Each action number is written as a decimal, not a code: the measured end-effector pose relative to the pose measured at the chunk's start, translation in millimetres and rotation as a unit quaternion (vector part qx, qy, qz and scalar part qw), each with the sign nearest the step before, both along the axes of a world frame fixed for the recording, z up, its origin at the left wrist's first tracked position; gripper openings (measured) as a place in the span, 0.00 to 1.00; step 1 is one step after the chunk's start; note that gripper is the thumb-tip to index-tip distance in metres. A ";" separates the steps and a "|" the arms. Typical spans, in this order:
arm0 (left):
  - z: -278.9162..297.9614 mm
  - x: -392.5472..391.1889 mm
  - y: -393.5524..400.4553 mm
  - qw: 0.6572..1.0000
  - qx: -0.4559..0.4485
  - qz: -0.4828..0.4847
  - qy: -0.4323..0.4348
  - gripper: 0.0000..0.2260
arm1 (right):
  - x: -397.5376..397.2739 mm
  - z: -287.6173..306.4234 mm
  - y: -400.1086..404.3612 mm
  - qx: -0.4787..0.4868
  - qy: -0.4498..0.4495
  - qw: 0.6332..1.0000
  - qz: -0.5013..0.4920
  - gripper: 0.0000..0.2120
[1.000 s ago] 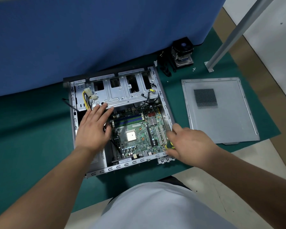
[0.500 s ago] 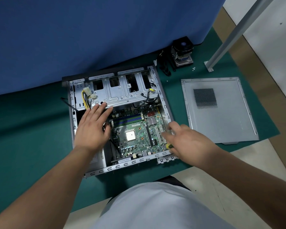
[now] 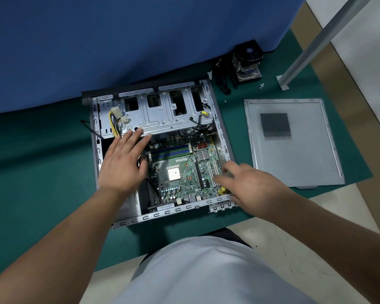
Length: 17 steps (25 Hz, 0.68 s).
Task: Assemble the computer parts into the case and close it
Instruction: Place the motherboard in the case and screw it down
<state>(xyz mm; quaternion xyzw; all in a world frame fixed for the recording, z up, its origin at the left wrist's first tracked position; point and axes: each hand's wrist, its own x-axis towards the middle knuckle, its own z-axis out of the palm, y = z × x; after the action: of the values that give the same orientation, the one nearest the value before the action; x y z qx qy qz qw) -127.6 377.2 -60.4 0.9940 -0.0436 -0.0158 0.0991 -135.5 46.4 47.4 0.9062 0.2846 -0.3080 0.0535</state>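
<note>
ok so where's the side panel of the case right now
In the head view the side panel lies flat on the green mat, right of the open case and just beyond the right hand.

Repair workshop: green mat (image 3: pixel 42 183) on floor, blue partition (image 3: pixel 119 40), loose screws (image 3: pixel 262 85).

A dark green mat (image 3: pixel 42 194) is spread over a pale, scuffed floor (image 3: pixel 272 242), with a tan strip (image 3: pixel 338 69) seen along the mat's right edge. The far side is closed off by a blue fabric panel (image 3: pixel 119 40). At upper right, a slanted grey metal post (image 3: pixel 320 38) is footed on the mat.
</note>
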 end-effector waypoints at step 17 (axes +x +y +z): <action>0.1 0.8 0.0 1.000 0.002 0.001 0.001 0.29 | -9.1 7.1 5.6 -0.045 -0.050 0.998 0.003 0.17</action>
<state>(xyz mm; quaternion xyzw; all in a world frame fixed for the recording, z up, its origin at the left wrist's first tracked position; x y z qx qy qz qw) -126.8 377.2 -60.3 0.9942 -0.0426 -0.0167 0.0973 -144.6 52.0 54.5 0.9164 0.2700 -0.2745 0.1090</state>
